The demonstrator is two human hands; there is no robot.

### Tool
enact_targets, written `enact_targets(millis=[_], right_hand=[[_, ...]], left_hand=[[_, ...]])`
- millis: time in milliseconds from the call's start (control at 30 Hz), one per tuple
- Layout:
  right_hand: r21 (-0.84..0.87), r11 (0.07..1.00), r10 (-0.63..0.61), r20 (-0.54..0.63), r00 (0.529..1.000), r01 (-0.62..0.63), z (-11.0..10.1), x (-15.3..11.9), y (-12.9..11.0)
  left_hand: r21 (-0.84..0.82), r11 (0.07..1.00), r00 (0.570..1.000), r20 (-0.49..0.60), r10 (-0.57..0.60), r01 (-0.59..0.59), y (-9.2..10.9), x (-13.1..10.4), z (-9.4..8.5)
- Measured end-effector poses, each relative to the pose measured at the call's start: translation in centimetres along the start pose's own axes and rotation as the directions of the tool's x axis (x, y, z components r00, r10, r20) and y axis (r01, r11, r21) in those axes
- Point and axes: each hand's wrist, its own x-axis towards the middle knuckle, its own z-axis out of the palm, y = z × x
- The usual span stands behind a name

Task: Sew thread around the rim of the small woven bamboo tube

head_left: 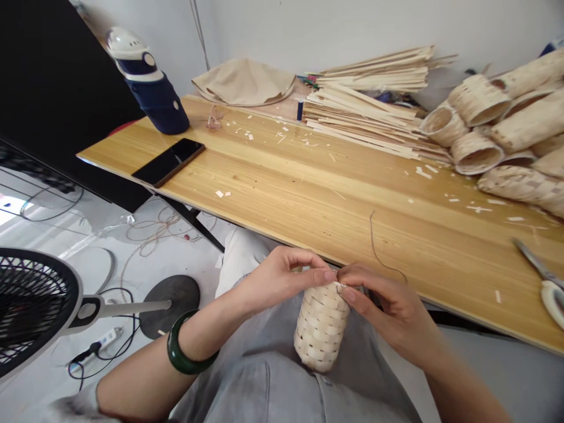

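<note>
A small woven basket [322,329] of pale strips rests on my lap, its rim up near the table's front edge. My left hand [293,275] pinches the rim from the left, thumb and fingers pressed together. From the right, my right hand [372,294] closes its thumb and fingers on the rim beside the left fingertips. Between the fingertips the detail is too small to make out. A dark thread [373,238] curves over the table just behind my right hand.
Scissors [546,282] lie at the table's right. Woven tubes [478,153] are piled at the back right, beside bundled wood strips [365,117]. A phone [170,163] and a blue bottle [161,103] stand left. A fan [35,311] is at the lower left.
</note>
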Motion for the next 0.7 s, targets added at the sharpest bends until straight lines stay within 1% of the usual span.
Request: enact_targets(millis=[167,300,433,600,700], right_hand=[[-0.003,0.999,0.032,-0.009,0.999,-0.032,0.01,-0.02,0.11],[0.033,0.998,0.049,-0.056,0.997,-0.047,0.18,0.08,0.07],[0.022,0.999,0.046,-0.085,0.995,-0.044,0.47,0.41,-0.06],[0.013,1.000,0.004,-0.096,0.995,-0.003,0.43,0.53,-0.10],[0.002,1.000,-0.008,-0.088,0.996,0.008,0.29,0.49,-0.08]], left_hand=[[-0.001,1.000,0.999,0.026,-0.020,0.021,0.21,-0.11,-0.22],[0.071,0.997,0.999,0.031,0.019,-0.021,0.50,-0.23,-0.26],[0.077,0.996,0.998,0.048,0.030,-0.034,0.44,-0.18,-0.25],[-0.005,0.999,0.999,-0.010,0.035,-0.035,0.05,-0.19,-0.01],[-0.041,0.999,0.999,-0.044,-0.003,0.001,-0.08,-0.31,0.25]])
